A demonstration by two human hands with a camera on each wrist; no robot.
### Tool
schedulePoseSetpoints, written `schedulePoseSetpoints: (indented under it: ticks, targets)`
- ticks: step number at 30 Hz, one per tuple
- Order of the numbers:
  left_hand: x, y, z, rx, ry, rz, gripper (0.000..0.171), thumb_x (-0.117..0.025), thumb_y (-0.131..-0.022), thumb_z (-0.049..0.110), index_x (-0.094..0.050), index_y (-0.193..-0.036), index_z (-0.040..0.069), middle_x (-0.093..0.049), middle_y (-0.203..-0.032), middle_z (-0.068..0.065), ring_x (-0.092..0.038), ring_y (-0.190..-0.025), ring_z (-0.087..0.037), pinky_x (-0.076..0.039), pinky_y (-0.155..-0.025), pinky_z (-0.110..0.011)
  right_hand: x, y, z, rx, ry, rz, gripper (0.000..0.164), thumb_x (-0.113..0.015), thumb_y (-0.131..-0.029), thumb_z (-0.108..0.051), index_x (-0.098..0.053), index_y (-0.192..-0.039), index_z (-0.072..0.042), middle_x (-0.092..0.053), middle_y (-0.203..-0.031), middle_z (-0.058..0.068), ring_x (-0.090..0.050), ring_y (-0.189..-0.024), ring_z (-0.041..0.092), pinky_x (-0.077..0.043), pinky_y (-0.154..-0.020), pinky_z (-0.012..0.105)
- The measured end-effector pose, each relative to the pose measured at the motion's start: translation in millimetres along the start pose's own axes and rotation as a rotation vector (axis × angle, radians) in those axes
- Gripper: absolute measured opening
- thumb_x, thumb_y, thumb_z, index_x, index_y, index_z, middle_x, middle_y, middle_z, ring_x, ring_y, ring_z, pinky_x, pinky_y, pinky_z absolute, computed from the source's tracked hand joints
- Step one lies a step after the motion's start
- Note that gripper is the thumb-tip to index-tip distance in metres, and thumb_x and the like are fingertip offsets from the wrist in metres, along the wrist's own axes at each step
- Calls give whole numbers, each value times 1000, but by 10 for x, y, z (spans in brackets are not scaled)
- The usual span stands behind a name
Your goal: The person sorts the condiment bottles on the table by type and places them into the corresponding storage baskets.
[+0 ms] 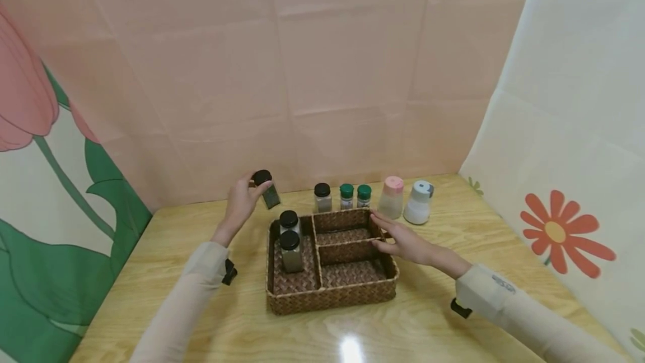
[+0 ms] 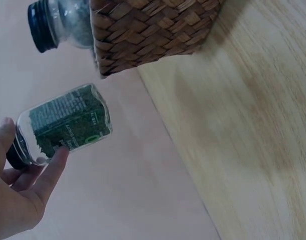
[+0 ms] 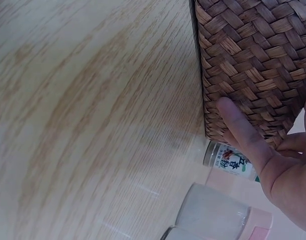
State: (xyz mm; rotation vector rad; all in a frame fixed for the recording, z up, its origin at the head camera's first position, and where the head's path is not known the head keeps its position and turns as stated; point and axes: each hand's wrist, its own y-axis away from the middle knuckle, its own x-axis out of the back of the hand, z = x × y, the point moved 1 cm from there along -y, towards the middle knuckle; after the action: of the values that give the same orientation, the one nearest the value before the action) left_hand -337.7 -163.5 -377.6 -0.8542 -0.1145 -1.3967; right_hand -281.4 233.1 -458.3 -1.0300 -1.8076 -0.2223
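My left hand (image 1: 242, 200) holds a clear spice jar (image 1: 271, 198) with a black lid, gripping it near the lid. Dark green contents show through the glass jar (image 2: 72, 120) in the left wrist view, where it hangs tilted beside the basket. My right hand (image 1: 403, 240) grips the right side of a brown woven basket (image 1: 332, 297), thumb over the rim. Along the outer wall lies one finger (image 3: 240, 125) in the right wrist view. Two black-lidded jars (image 1: 292, 259) stand in the basket's left compartment; the two right compartments hold nothing.
Behind the basket stand another black-lidded jar (image 1: 323, 198), two green-lidded bottles (image 1: 346, 196), a pink-topped container (image 1: 392, 199) and a white container with a pale blue lid (image 1: 418, 203). A pink cloth backdrop (image 1: 282, 99) rises at the table's back edge.
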Motion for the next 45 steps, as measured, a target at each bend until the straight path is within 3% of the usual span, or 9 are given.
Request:
schedulePoseSetpoints:
  ticks: [5, 9, 16, 45]
  targets:
    - [47, 14, 24, 15, -8, -9, 57, -66, -97, 31, -51, -140, -3, -58, -129, -24, -60, -111, -39, -51, -88, -52, 12, 1, 8, -15, -17, -9, 64, -63, -98, -12, -31, -144, 19, -24, -152, 35, -54, -118, 47, -55, -83, 42]
    - [83, 33, 55, 26, -9, -19, 67, -66, -96, 35, -43, -147, -2, -53, -135, -25, -60, -111, -38, -52, -87, -51, 11, 3, 14, -21, -22, -11, 64, -63, -98, -13, -31, -144, 19, -23, -153, 34, -54, -119, 47, -54, -84, 42]
    - [149, 69, 83, 23, -24, -28, 69, -66, -96, 37, -42, -148, -1, -52, -138, -25, -63, -105, -37, -55, -81, -49, 4, 3, 4, -30, -38, -29, 66, -61, -100, -16, -29, -145, 18, -21, -154, 34, -51, -122, 48, -54, -86, 44]
    - [308, 195, 231, -49, -67, -43, 65, -67, -95, 35, -46, -145, -1, -50, -139, -24, -60, -110, -36, -54, -84, -46, -2, 6, -2, -20, -22, -10, 65, -62, -99, -15, -30, -145, 18, -22, -153, 34, -55, -117, 46, -54, -84, 43]
